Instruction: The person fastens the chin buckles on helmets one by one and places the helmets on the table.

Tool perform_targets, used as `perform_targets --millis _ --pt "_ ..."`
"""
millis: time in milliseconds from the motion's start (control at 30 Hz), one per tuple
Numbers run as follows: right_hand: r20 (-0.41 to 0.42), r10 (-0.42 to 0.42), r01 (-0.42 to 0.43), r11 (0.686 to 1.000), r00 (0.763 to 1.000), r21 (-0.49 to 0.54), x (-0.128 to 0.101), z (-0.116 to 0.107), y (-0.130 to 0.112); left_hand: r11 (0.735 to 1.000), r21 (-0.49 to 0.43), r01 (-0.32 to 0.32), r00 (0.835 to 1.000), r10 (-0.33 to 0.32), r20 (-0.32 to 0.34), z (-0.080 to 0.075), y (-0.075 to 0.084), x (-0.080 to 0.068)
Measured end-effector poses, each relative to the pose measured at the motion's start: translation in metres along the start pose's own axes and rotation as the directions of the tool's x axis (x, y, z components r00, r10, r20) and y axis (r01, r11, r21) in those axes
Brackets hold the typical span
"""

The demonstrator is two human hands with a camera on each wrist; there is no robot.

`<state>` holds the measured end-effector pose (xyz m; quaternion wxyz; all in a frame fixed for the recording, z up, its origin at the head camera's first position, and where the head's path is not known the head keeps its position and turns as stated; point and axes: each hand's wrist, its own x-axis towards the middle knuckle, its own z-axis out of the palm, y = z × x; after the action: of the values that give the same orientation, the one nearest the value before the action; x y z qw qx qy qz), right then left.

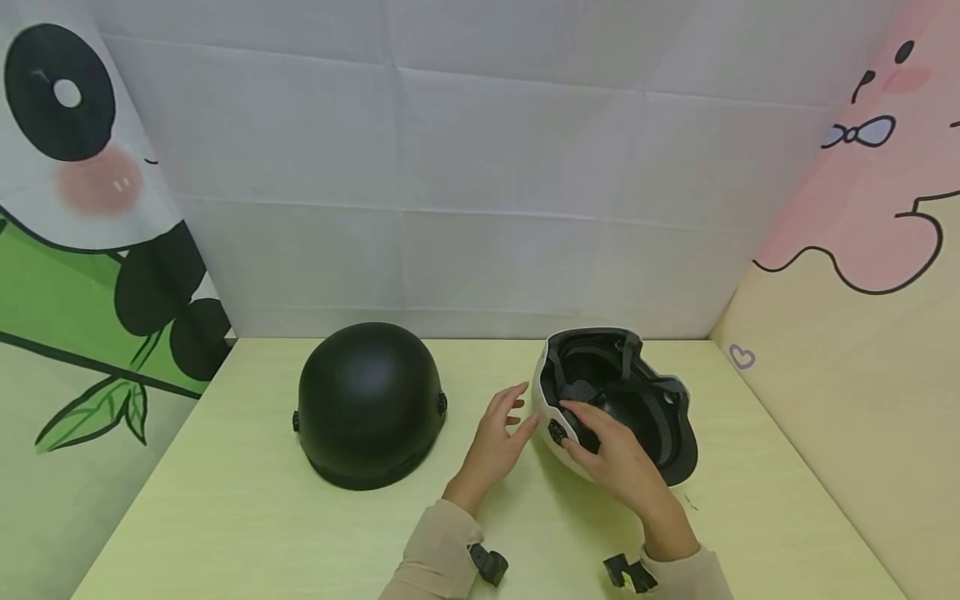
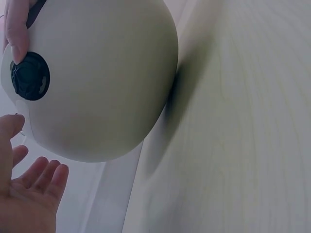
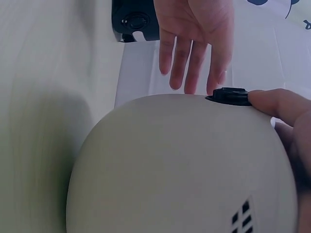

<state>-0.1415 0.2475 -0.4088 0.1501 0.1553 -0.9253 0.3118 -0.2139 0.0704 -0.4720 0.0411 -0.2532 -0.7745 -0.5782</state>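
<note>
On the right of the pale green wooden table (image 1: 225, 533) the white hard-shell helmet with black padding (image 1: 547, 408) lay tipped with its opening up. The right hand (image 1: 618, 467) gripped its near rim, thumb by the round black side knob (image 2: 30, 76). The left hand (image 1: 498, 442) hovered just beside it, fingers spread, holding nothing. The handling looked barely begun; the matte black dome helmet (image 1: 367, 404) sat untouched to the left.

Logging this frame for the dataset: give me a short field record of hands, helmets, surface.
left hand: open, fingers spread beside the white helmet's rim, not gripping
right hand: grips the white helmet's rim, thumb by the black side knob
white helmet: tipped on its side, black padded inside showing
black helmet: dome up, apart, untouched
surface: pale green table
</note>
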Motion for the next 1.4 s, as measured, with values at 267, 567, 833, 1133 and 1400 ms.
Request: perform_targets --millis 267,567,833,1133,1400 --pt "-0.018 0.04 -0.04 0.998 0.999 0.038 -0.001 -0.005 0.003 0.999 -0.029 0.021 1.0 -0.021 0.02 0.002 -0.001 0.001" --pt "-0.041 0.037 -0.035 0.997 0.998 0.065 -0.002 -0.007 0.006 0.995 -0.08 0.064 0.996 -0.058 0.072 0.012 -0.004 0.006" --pt "-0.06 0.047 -0.043 0.997 0.997 0.071 -0.003 -0.01 0.009 0.983 -0.146 0.109 0.993 -0.101 0.063 0.02 -0.012 0.008" --pt "-0.064 0.069 -0.063 0.994 0.996 0.092 -0.003 -0.016 0.01 0.964 -0.124 0.236 0.969 -0.224 0.102 0.031 -0.018 0.007" --pt "-0.084 0.059 -0.05 0.993 0.995 0.109 -0.003 -0.019 0.011 0.951 -0.164 0.263 0.961 -0.243 0.131 0.036 -0.016 0.007"
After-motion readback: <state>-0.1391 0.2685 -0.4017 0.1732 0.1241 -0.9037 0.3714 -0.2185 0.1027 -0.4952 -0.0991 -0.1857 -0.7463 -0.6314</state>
